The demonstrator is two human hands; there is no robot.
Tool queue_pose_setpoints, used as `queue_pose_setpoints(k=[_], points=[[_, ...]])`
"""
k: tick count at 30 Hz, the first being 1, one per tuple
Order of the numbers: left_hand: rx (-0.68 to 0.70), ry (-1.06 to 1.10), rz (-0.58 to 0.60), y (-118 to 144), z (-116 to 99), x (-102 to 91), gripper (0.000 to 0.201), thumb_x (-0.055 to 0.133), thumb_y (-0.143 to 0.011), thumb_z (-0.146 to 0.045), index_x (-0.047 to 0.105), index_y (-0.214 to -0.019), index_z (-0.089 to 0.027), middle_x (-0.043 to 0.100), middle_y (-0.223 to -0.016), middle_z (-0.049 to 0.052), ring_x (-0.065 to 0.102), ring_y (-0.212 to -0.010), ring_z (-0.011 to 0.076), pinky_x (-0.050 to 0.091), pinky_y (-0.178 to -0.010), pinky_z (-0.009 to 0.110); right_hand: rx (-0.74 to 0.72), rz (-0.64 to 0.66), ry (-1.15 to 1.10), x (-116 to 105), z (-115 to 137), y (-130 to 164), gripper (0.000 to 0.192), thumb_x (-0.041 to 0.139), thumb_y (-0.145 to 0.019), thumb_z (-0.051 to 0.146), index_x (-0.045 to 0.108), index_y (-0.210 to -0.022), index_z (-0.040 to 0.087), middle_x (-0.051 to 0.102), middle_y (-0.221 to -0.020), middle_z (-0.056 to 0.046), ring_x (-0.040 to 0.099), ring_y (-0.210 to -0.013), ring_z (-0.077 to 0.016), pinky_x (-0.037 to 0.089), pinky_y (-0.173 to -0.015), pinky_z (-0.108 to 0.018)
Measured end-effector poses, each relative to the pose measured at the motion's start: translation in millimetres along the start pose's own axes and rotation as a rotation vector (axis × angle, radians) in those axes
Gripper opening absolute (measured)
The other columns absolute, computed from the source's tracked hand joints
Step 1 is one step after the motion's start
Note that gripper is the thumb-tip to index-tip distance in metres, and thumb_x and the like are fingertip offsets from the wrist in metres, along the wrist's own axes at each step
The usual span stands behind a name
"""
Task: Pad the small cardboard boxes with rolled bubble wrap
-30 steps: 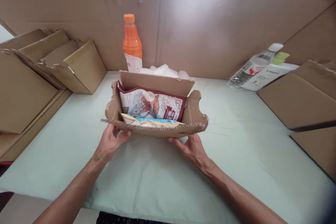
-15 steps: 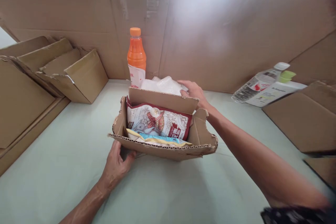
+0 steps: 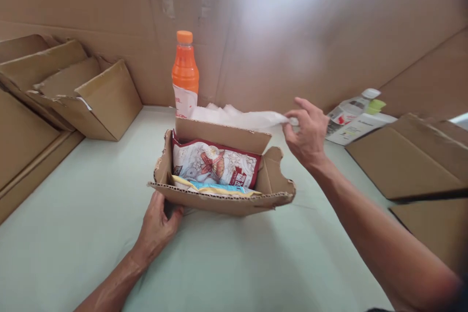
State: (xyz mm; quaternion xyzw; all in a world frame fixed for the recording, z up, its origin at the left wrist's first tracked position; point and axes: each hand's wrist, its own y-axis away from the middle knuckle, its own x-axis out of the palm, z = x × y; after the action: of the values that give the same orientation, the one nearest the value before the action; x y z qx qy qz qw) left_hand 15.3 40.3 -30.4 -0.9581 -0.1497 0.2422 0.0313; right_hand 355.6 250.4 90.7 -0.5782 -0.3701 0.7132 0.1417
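Note:
A small open cardboard box (image 3: 223, 207) sits in the middle, tilted slightly. Inside it lie a dark red and white printed snack pouch (image 3: 215, 162) and, in front of that, a yellow and blue packet (image 3: 219, 187). My left hand (image 3: 157, 224) holds the box by its near left lower corner, the fingertips hidden beneath it. Behind the box's far flap is white translucent plastic wrap (image 3: 241, 119), its right end stretched out. My right hand (image 3: 307, 131) pinches that end between thumb and fingers. An orange drink bottle (image 3: 185, 70) stands upright behind the box's left side.
Several cardboard boxes (image 3: 106, 105) stand on the left. At right, a clear bottle (image 3: 347, 112) leans by a white package (image 3: 360, 127) with a green top, beside more cardboard boxes (image 3: 405, 156). A tall cardboard wall (image 3: 109, 9) closes off the back of the pale green surface (image 3: 219, 263).
My right hand has moved right and toward me from behind the box, pulling the end of the plastic wrap out sideways. My left hand stays at the box corner. The view has shifted right.

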Motion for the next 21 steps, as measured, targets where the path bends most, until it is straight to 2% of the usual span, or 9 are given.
queue_pose_setpoints(k=[1, 3, 5, 6, 8, 10, 13, 17, 21], points=[[-0.002, -0.002, -0.003, 0, -2, -1.5, 0.029, 0.064, -0.078, -0.041, 0.06, -0.097, -0.019, 0.061, -0.086, 0.005, 0.061, -0.079, 0.0253, 0.05, -0.061, 0.034, -0.033, 0.026, 0.005, -15, -9, 26, 0.017, 0.052, -0.091, 0.023, 0.066, -0.1, 0.019, 0.059, -0.144, -0.016, 0.053, -0.132, -0.032, 0.039, -0.107, -0.051], [0.0, -0.005, -0.006, -1, -6, -5.0, 0.031, 0.064, -0.077, -0.044, 0.059, -0.096, -0.02, 0.06, -0.085, 0.004, 0.059, -0.077, 0.0243, 0.047, -0.059, 0.032, -0.123, 0.202, -0.019, -42, -21, 81, 0.016, 0.055, -0.088, 0.024, 0.067, -0.099, 0.02, 0.067, -0.133, -0.015, 0.061, -0.123, -0.0331, 0.044, -0.101, -0.053], [0.012, -0.01, -0.002, -1, -9, -9.4, 0.032, 0.064, -0.078, -0.045, 0.059, -0.097, -0.02, 0.06, -0.088, 0.004, 0.06, -0.081, 0.0242, 0.046, -0.06, 0.031, -0.18, 0.405, -0.074, -66, -23, 130, 0.022, 0.059, -0.088, 0.03, 0.068, -0.107, 0.022, 0.068, -0.132, -0.013, 0.064, -0.118, -0.0335, 0.047, -0.097, -0.054], [0.024, -0.015, -0.002, -1, -9, -11.8, 0.032, 0.063, -0.078, -0.044, 0.059, -0.099, -0.02, 0.061, -0.091, 0.005, 0.06, -0.084, 0.0244, 0.046, -0.063, 0.031, -0.174, 0.46, -0.103, -77, -20, 149, 0.027, 0.061, -0.088, 0.034, 0.067, -0.113, 0.023, 0.067, -0.135, -0.013, 0.064, -0.118, -0.0335, 0.048, -0.097, -0.054], [0.059, -0.047, -0.02, -1, -11, -16.3, 0.031, 0.063, -0.079, -0.043, 0.059, -0.1, -0.02, 0.061, -0.096, 0.005, 0.059, -0.088, 0.0239, 0.047, -0.068, 0.031, -0.099, 0.456, -0.165, -95, -8, 173, 0.033, 0.062, -0.091, 0.039, 0.065, -0.121, 0.025, 0.063, -0.141, -0.013, 0.063, -0.123, -0.0327, 0.048, -0.1, -0.054], [0.101, -0.101, -0.06, 0, -11, -19.8, 0.028, 0.064, -0.079, -0.042, 0.058, -0.095, -0.02, 0.058, -0.095, 0.004, 0.058, -0.085, 0.0222, 0.046, -0.07, 0.031, -0.011, 0.41, -0.253, -105, 8, 182, 0.032, 0.06, -0.094, 0.04, 0.065, -0.122, 0.026, 0.063, -0.14, -0.011, 0.061, -0.126, -0.0311, 0.049, -0.102, -0.051], [0.104, -0.15, -0.068, 2, -12, -21.1, 0.027, 0.064, -0.077, -0.044, 0.056, -0.089, -0.021, 0.053, -0.087, 0.001, 0.054, -0.072, 0.018, 0.045, -0.065, 0.031, 0.065, 0.452, -0.431, -99, 34, 180, 0.043, 0.06, -0.094, 0.039, 0.059, -0.135, 0.028, 0.06, -0.145, -0.01, 0.058, -0.132, -0.0297, 0.052, -0.103, -0.049], [-0.021, -0.088, 0.01, 5, -17, -19.1, 0.035, 0.064, -0.076, -0.05, 0.054, -0.093, -0.022, 0.053, -0.08, -0.002, 0.055, -0.064, 0.0166, 0.043, -0.058, 0.029, 0.114, 0.548, -0.624, -66, 67, 173, 0.069, 0.064, -0.091, 0.048, 0.042, -0.152, 0.025, 0.057, -0.147, -0.014, 0.059, -0.128, -0.0324, 0.055, -0.098, -0.049], [-0.077, -0.055, 0.066, -3, -27, -20.1, 0.037, 0.064, -0.074, -0.051, 0.055, -0.093, -0.021, 0.059, -0.081, 0.0, 0.058, -0.067, 0.0179, 0.044, -0.06, 0.03, 0.165, 0.519, -0.725, -40, 88, 163, 0.059, 0.06, -0.092, 0.05, 0.049, -0.143, 0.021, 0.065, -0.133, -0.015, 0.065, -0.113, -0.0321, 0.057, -0.088, -0.046]])
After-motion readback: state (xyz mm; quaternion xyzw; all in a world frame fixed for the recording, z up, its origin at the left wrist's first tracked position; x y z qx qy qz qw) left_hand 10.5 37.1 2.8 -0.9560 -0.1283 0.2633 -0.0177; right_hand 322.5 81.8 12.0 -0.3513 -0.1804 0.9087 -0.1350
